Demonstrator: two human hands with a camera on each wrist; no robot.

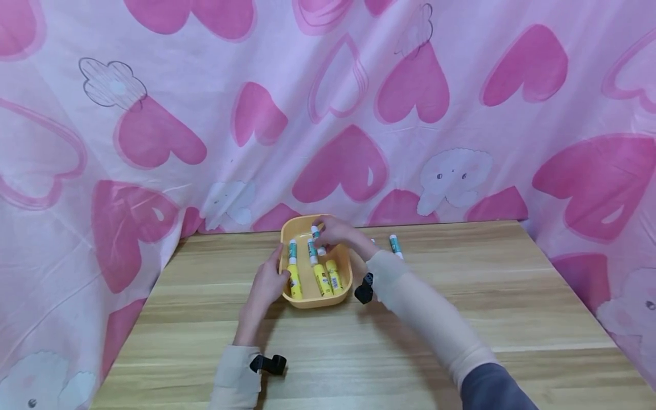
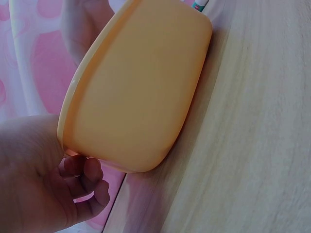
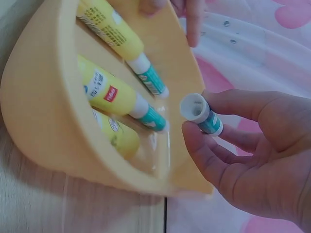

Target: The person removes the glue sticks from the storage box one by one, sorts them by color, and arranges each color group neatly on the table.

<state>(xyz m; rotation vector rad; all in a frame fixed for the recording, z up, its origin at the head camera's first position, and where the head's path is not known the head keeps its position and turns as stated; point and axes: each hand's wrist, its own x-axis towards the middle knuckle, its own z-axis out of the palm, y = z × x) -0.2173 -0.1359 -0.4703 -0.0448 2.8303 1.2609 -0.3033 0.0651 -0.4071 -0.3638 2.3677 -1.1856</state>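
My left hand (image 1: 267, 282) grips the left rim of a yellow-orange plastic basket (image 1: 312, 304), its thumb over the edge; in the left wrist view its fingers curl beneath the rim. Between thumb and fingers, my right hand (image 1: 335, 232) pinches a small white-and-teal glue stick (image 3: 212, 123) above the basket's back right part, with the hollow white end facing the right wrist camera. Inside lie three yellow glue sticks (image 1: 296, 283) along the near side. Two teal glue sticks (image 1: 292, 251) lie behind them, end to end with the left and middle yellow ones.
Right of the basket on the wooden table (image 1: 461, 319) lies another teal glue stick (image 1: 395, 245). A white end (image 1: 373, 241) of something similar shows beside my right wrist, mostly hidden. A pink heart-patterned cloth (image 1: 338, 165) hangs behind the table's back edge.
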